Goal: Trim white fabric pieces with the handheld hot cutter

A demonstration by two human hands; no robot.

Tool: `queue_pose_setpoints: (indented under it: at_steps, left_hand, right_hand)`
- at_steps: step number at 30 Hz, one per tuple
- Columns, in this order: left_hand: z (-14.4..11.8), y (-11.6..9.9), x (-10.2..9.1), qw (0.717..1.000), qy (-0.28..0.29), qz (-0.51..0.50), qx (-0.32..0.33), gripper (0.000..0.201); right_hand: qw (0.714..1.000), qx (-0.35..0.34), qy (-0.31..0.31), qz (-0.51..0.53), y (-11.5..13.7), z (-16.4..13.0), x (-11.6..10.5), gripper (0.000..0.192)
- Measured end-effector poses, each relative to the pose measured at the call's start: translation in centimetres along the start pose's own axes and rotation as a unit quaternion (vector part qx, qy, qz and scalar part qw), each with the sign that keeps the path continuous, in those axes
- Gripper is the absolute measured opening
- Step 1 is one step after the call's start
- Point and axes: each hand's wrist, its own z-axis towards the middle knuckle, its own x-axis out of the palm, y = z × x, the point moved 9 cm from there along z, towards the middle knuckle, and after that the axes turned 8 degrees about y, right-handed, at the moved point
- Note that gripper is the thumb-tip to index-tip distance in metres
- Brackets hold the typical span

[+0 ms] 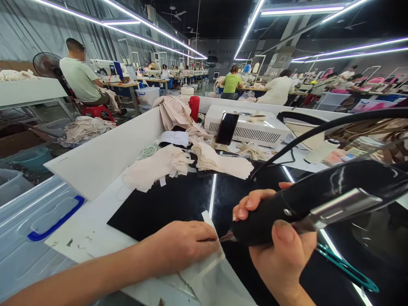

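My right hand [283,246] is wrapped around a black corded hand-held cutter [306,199] with a silver lever along its side; it looks like a hot knife. Its thin metal tip points left and meets the edge of a pale strip of fabric [207,267], close to my left fingertips. My left hand [185,244] is closed on the strip, fingers together and pressed down at its edge. The undersides of those fingers are hidden. Beneath lies a glossy black sheet [178,204] on the white table.
Two stacks of cream fabric pieces [159,165] [223,161] lie farther back. Behind them stand a phone [227,128] and a white vented box [247,123]. Teal snips [347,267] lie at right. A black cable [318,127] arches overhead. Co-workers sit beyond.
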Motion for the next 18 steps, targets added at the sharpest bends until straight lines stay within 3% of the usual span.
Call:
queue_pose_setpoints:
  at_steps: [7, 10, 14, 18]
  left_hand:
    - [-0.1, 0.4, 0.4, 1.000, 0.013, -0.020, -0.010, 0.026]
    - [-0.4, 1.2, -0.2, 0.997, -0.015, -0.073, -0.029, 0.026]
    - [-0.7, 3.5, -1.7, 0.986, -0.078, -0.099, -0.113, 0.022]
    - [-0.3, 5.3, -1.7, 0.975, -0.064, -0.053, -0.207, 0.011]
  right_hand:
    - [1.000, 0.008, 0.007, 0.012, -0.4, -0.1, 0.2, 0.038]
    - [1.000, 0.008, -0.001, 0.013, -0.1, 0.1, -0.2, 0.041]
    - [0.999, 0.002, -0.023, -0.030, 1.0, 0.5, -1.6, 0.043]
    - [0.995, 0.001, -0.020, -0.099, 2.1, 0.7, -3.1, 0.039]
